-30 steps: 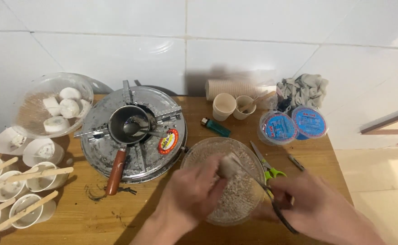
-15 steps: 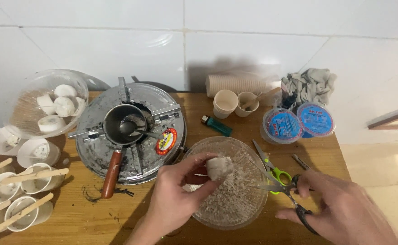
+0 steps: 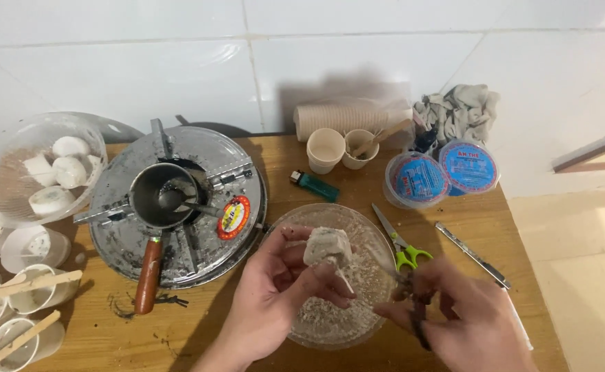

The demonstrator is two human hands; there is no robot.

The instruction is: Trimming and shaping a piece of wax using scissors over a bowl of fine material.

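My left hand [image 3: 275,293] holds a pale, whitish block [image 3: 328,246] over a clear glass bowl [image 3: 366,224] that has pale shavings in its bottom. The fingers pinch the block from below and behind. My right hand [image 3: 464,320] is closed around a dark-handled tool [image 3: 418,318], probably a knife. Its thin blade points up-left over the bowl's right rim, close to the block. I cannot tell whether the blade touches the block.
A round metal stove [image 3: 237,231] with a small wooden-handled pan [image 3: 159,200] sits left. A glass bowl of white blocks [image 3: 13,186] and cups with wooden sticks [image 3: 23,296] are far left. Green lighter [image 3: 314,183], green-handled scissors [image 3: 404,249], two blue-lidded tubs [image 3: 416,180], paper cups [image 3: 325,150], grey cloth [image 3: 457,110] lie behind.
My left hand has shifted the block slightly left and up over the bowl. My right hand drew away to the right, then came back in toward the bowl's rim.
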